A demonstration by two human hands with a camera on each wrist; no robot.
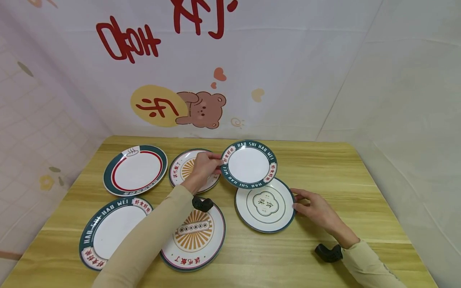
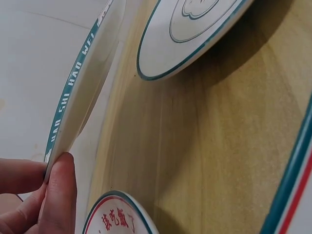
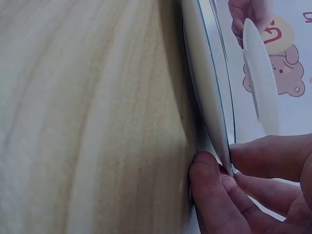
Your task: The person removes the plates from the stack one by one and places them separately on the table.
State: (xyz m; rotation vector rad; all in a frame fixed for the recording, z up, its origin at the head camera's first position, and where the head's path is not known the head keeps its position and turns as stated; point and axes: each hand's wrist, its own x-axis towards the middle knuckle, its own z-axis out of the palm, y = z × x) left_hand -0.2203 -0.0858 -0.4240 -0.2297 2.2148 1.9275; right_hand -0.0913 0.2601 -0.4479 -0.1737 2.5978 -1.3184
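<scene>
My left hand (image 1: 204,167) pinches the left rim of a plate with a green lettered border (image 1: 248,165), thumb on one face and fingers on the other. In the left wrist view this plate (image 2: 80,83) is tilted and held up off the table. Its lower edge overlaps, in the head view, a white plate with a thin teal edge and a flower-shaped emblem (image 1: 264,221). My right hand (image 1: 317,210) grips that white plate by its right rim. In the right wrist view the white plate's rim (image 3: 212,83) sits between thumb and fingers, close to the wood.
Left on the wooden table (image 1: 317,168) lie a green plate with a red ring (image 1: 137,170) and a large green lettered plate (image 1: 115,228). A small sunburst plate (image 1: 181,170) is under my left hand; a larger sunburst plate (image 1: 196,250) lies nearer. A printed cloth (image 1: 281,60) hangs behind.
</scene>
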